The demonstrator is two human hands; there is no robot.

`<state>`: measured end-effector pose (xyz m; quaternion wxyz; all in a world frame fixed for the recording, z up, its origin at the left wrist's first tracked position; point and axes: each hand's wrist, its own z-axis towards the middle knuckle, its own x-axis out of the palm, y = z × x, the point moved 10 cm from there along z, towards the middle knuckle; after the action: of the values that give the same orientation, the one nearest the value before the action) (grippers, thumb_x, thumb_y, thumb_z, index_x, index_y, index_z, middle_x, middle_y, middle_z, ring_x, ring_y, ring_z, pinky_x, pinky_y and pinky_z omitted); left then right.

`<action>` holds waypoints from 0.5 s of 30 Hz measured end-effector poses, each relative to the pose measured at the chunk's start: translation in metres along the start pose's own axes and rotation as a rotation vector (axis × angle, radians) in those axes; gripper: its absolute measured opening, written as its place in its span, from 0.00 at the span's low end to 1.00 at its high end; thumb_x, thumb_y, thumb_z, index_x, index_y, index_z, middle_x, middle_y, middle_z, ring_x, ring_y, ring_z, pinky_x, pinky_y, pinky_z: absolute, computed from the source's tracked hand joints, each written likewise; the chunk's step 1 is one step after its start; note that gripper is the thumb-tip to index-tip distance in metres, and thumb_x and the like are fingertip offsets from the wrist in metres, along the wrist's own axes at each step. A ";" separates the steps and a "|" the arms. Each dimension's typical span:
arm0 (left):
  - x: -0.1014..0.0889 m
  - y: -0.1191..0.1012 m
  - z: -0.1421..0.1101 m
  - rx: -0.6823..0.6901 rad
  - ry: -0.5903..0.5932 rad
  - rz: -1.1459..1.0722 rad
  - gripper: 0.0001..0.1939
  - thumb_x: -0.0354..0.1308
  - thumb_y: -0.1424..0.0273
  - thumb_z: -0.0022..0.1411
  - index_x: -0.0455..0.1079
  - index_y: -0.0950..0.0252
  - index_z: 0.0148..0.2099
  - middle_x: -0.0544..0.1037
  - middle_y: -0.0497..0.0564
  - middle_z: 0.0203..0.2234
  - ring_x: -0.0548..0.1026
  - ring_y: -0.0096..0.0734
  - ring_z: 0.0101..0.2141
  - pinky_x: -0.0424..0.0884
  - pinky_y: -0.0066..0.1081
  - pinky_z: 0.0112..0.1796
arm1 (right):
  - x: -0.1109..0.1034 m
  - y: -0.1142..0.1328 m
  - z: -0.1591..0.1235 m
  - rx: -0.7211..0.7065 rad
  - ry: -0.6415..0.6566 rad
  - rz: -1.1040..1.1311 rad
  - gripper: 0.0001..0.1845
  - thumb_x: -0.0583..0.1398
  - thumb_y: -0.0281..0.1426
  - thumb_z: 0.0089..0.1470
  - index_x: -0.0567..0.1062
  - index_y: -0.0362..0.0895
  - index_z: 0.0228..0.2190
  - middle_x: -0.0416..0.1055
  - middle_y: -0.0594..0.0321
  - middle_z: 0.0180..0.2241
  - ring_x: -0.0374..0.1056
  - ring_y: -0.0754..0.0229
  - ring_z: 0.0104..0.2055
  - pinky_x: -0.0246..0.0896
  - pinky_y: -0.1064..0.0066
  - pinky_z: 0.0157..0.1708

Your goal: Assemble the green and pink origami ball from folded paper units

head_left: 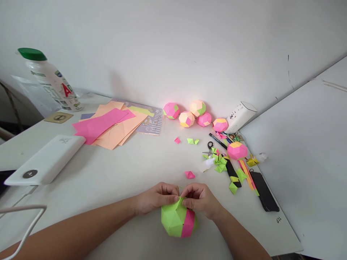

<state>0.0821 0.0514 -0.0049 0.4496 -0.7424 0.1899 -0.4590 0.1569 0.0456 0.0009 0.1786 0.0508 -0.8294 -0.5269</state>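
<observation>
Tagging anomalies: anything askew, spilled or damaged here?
No spill visible. Paper sheets lie fanned askew at left; green pieces are strewn untidily at right. Dark streaks on the wall look like scuffs. The green-and-pink ball looks intact.

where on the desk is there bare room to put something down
The widest bare patch lies between the white power bank, the pink and peach paper sheets and the left forearm. A smaller one separates the right forearm from the black phone. It is crowded around the scissors and green folded pieces.
</observation>
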 end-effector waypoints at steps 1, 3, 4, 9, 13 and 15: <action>0.000 0.000 0.000 -0.001 0.000 0.003 0.16 0.64 0.59 0.53 0.70 0.67 0.26 0.64 0.45 0.24 0.62 0.24 0.26 0.59 0.26 0.29 | 0.000 0.000 0.000 -0.003 0.001 0.004 0.13 0.72 0.33 0.37 0.77 0.41 0.25 0.68 0.70 0.20 0.59 0.69 0.22 0.53 0.75 0.23; 0.001 0.000 0.000 -0.005 0.001 0.010 0.16 0.64 0.58 0.53 0.70 0.67 0.25 0.64 0.44 0.24 0.62 0.24 0.26 0.59 0.26 0.29 | 0.000 0.001 0.000 -0.010 0.001 0.008 0.12 0.71 0.33 0.38 0.77 0.42 0.25 0.67 0.70 0.19 0.59 0.69 0.22 0.53 0.75 0.22; 0.002 0.000 -0.001 -0.005 0.004 0.014 0.17 0.64 0.58 0.52 0.70 0.67 0.25 0.64 0.45 0.24 0.62 0.24 0.26 0.59 0.26 0.29 | 0.000 0.001 0.000 -0.014 0.003 0.007 0.12 0.71 0.33 0.38 0.77 0.42 0.25 0.66 0.70 0.19 0.59 0.69 0.22 0.53 0.75 0.22; 0.004 0.002 -0.001 0.006 0.035 0.033 0.16 0.64 0.59 0.53 0.70 0.67 0.26 0.64 0.45 0.25 0.62 0.24 0.26 0.59 0.27 0.30 | 0.000 0.003 0.000 -0.022 0.000 0.016 0.12 0.71 0.33 0.38 0.76 0.42 0.24 0.67 0.69 0.20 0.59 0.70 0.21 0.54 0.75 0.22; 0.003 0.004 0.000 0.006 0.040 0.033 0.16 0.64 0.59 0.53 0.70 0.67 0.27 0.63 0.44 0.24 0.62 0.24 0.27 0.59 0.27 0.30 | 0.001 0.002 0.001 -0.031 0.001 0.035 0.12 0.71 0.32 0.39 0.76 0.41 0.25 0.67 0.70 0.20 0.58 0.70 0.22 0.53 0.76 0.23; 0.004 0.004 0.000 0.009 0.048 0.029 0.15 0.64 0.59 0.53 0.70 0.67 0.27 0.64 0.45 0.25 0.63 0.25 0.27 0.60 0.27 0.31 | 0.001 0.001 0.001 -0.028 0.000 0.032 0.12 0.71 0.32 0.39 0.75 0.41 0.25 0.66 0.71 0.19 0.58 0.71 0.22 0.53 0.76 0.23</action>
<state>0.0845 0.0468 -0.0065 0.4549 -0.7261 0.2093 -0.4712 0.1559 0.0469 0.0013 0.1878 0.0349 -0.8225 -0.5357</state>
